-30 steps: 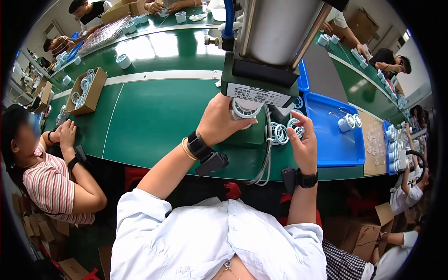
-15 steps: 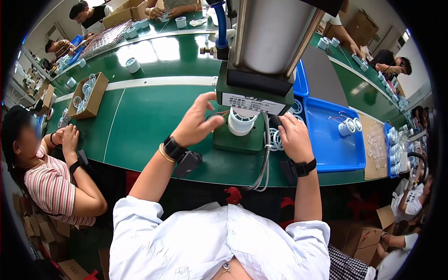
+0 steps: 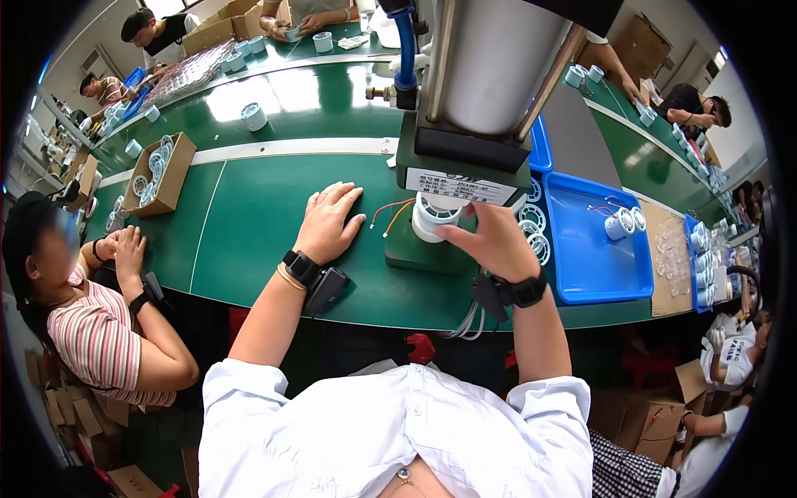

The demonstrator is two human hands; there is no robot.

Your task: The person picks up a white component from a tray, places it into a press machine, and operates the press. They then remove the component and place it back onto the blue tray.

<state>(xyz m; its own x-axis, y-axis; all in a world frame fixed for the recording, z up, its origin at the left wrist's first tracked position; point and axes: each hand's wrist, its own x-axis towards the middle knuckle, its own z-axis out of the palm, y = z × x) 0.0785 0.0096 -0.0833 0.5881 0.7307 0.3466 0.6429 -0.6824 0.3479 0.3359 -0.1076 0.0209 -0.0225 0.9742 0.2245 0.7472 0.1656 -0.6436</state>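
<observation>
A white cylindrical part (image 3: 430, 222) with a ringed top stands on the green base (image 3: 415, 256) of a press (image 3: 465, 158), right under its head. Thin red and orange wires (image 3: 388, 217) trail from its left side. My right hand (image 3: 498, 241) grips the part from the right, thumb across its front; the other fingers are partly hidden by the press head. Palm down, my left hand (image 3: 328, 226) rests on the green table to the left of the wires, fingers spread and holding nothing.
Several white rings (image 3: 533, 220) lie right of the press, beside a blue tray (image 3: 602, 286) holding white wired parts (image 3: 619, 224). A cardboard box (image 3: 173, 184) with coiled white pieces sits at left. Beyond runs a green conveyor (image 3: 315, 95). A person (image 3: 108, 324) sits at my left.
My right hand has moved left from the rings and closed on the white part. My left hand has drawn back leftward from it onto the table. A white part on the conveyor shifted right.
</observation>
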